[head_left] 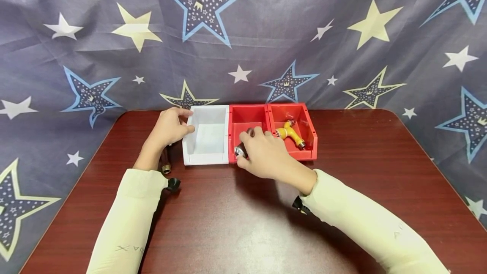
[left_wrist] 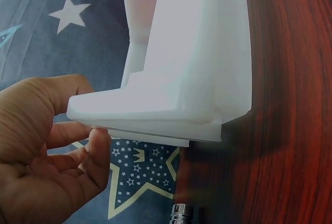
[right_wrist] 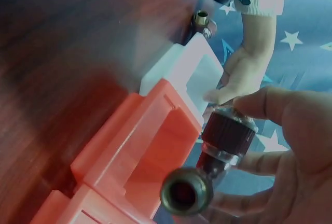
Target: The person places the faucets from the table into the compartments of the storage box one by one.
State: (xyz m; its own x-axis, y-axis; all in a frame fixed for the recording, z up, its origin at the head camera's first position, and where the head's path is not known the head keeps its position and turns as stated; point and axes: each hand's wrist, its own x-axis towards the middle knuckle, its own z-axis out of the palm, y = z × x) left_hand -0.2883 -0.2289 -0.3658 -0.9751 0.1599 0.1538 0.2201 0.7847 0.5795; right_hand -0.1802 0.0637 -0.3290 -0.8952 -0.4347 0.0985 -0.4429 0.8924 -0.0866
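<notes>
I've got the right hand [head_left: 266,152] curled round a dark faucet [right_wrist: 228,133], middle red bin [head_left: 248,118] just beneath it. Reads like placing to me, so next I'd lower and loosen. Yellow faucet [head_left: 291,133] sits just right; off left, my left hand [head_left: 170,128] pinches the white bin [head_left: 207,141].

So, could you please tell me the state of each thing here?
White bin: upright, left rim held by the left hand
Middle red bin: upright, partly hidden behind the right hand
Right red bin: upright, occupied
Yellow tap: lying in the right red bin
Dark tap: held by the right hand
Other dark fitting: on the table, partly hidden
</notes>
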